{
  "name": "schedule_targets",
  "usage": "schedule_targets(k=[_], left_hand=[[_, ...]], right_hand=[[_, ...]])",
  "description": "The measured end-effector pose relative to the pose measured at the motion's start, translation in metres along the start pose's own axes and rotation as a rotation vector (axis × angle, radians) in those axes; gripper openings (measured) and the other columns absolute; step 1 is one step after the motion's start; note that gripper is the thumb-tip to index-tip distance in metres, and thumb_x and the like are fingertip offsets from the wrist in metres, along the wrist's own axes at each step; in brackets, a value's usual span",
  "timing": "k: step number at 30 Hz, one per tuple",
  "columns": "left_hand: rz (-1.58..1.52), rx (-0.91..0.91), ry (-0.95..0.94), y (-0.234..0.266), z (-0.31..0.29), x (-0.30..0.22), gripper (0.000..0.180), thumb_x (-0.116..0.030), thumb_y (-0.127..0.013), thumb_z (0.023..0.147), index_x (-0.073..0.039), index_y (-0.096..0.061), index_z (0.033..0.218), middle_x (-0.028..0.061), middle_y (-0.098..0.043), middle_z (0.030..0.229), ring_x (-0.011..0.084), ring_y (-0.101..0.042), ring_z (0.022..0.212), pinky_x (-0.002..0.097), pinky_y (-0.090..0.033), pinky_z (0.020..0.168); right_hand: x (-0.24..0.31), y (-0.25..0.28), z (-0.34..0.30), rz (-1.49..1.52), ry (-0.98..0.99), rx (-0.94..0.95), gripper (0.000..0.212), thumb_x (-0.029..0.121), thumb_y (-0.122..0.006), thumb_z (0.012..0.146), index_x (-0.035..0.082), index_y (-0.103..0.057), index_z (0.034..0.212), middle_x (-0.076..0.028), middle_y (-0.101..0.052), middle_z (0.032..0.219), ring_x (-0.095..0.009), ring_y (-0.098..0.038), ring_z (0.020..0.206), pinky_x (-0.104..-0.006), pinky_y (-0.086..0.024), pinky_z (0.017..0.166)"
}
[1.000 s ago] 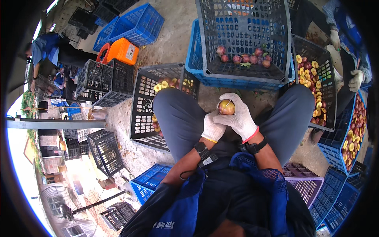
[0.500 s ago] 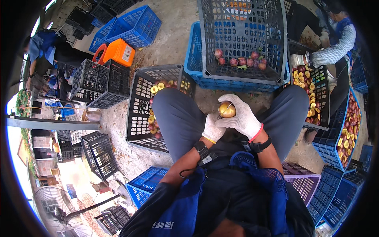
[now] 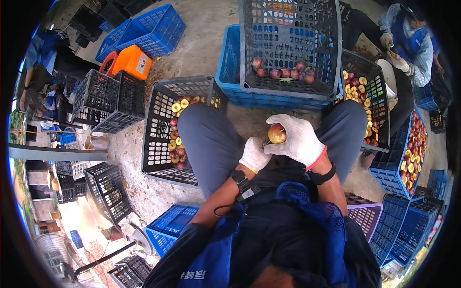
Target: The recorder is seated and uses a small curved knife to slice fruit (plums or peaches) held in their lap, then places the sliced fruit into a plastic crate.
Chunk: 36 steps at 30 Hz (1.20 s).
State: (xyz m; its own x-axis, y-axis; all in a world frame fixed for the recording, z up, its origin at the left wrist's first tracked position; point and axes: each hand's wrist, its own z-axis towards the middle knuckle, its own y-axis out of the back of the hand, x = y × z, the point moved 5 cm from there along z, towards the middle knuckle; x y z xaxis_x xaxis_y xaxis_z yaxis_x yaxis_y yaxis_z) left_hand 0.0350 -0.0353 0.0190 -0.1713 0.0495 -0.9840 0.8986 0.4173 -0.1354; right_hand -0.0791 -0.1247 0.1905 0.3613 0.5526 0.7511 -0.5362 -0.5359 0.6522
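Observation:
Between my knees, my right hand [image 3: 301,144], in a white knit glove with a red cuff, grips a red-and-yellow plum [image 3: 276,134]. My left hand [image 3: 254,155], gloved with a yellow cuff, is closed close beside it. From its fingers a small thin-bladed knife seems to reach the plum; the handle is hidden in the glove. A black crate [image 3: 152,126] with whole and halved plums stands beside my left knee. Ahead, another black crate [image 3: 291,89] with several whole plums rests tilted on a blue crate [image 3: 228,62].
Halved plums fill a black crate [image 3: 387,115] by my right knee and a blue crate [image 3: 391,165] further right. A co-worker [image 3: 408,48] sits at the upper right; another person [image 3: 43,53] bends at the far left. Stacked crates and an orange bin [image 3: 133,62] stand to the left.
The plum has turned in my right hand, showing more of its red side. The view has shifted a little. The co-worker at the right has raised both hands from the crate.

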Motion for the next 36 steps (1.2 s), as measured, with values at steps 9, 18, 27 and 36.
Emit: schedule_targets(k=[9,18,27,36], left_hand=[[0.899,0.162,0.075,-0.006,-0.01,-0.053,0.017,-0.02,-0.065,0.088,-0.007,-0.075,0.084,0.0216,-0.071,0.08,0.0421,-0.069,0.08,0.0483,-0.055,0.07],[0.185,-0.158,-0.203,0.011,0.009,-0.059,0.012,-0.011,-0.066,0.095,-0.005,-0.076,0.099,-0.003,-0.062,0.073,0.0057,-0.053,0.056,0.0237,-0.042,0.051],[-0.177,-0.454,0.019,0.026,-0.007,-0.111,0.02,-0.022,-0.069,0.099,-0.003,-0.074,0.101,0.0002,-0.069,0.087,0.0081,-0.061,0.078,0.0271,-0.051,0.071],[-0.015,-0.59,0.116,0.034,0.0,-0.08,0.024,-0.027,-0.074,0.093,-0.003,-0.073,0.091,0.0089,-0.072,0.078,0.0189,-0.067,0.071,0.0338,-0.053,0.069]], right_hand=[[-0.011,0.063,0.0,-0.111,-0.138,-0.264,0.051,0.021,-0.087,0.068,0.007,-0.067,0.113,-0.014,-0.072,0.106,-0.031,-0.072,0.094,-0.0386,-0.058,0.084],[-0.024,0.031,-0.007,0.445,-0.215,-0.16,0.066,0.013,-0.084,0.076,0.002,-0.063,0.138,-0.013,-0.067,0.129,-0.018,-0.061,0.12,-0.0319,-0.047,0.105],[0.0,-0.065,0.006,0.541,-0.141,-0.127,0.043,0.016,-0.072,0.091,0.002,-0.063,0.13,-0.012,-0.065,0.116,-0.022,-0.065,0.1,-0.0331,-0.054,0.087],[0.024,-0.086,0.009,0.305,-0.203,-0.28,0.027,0.023,-0.057,0.103,0.002,-0.063,0.118,-0.018,-0.065,0.111,-0.03,-0.065,0.1,-0.0381,-0.051,0.092]])
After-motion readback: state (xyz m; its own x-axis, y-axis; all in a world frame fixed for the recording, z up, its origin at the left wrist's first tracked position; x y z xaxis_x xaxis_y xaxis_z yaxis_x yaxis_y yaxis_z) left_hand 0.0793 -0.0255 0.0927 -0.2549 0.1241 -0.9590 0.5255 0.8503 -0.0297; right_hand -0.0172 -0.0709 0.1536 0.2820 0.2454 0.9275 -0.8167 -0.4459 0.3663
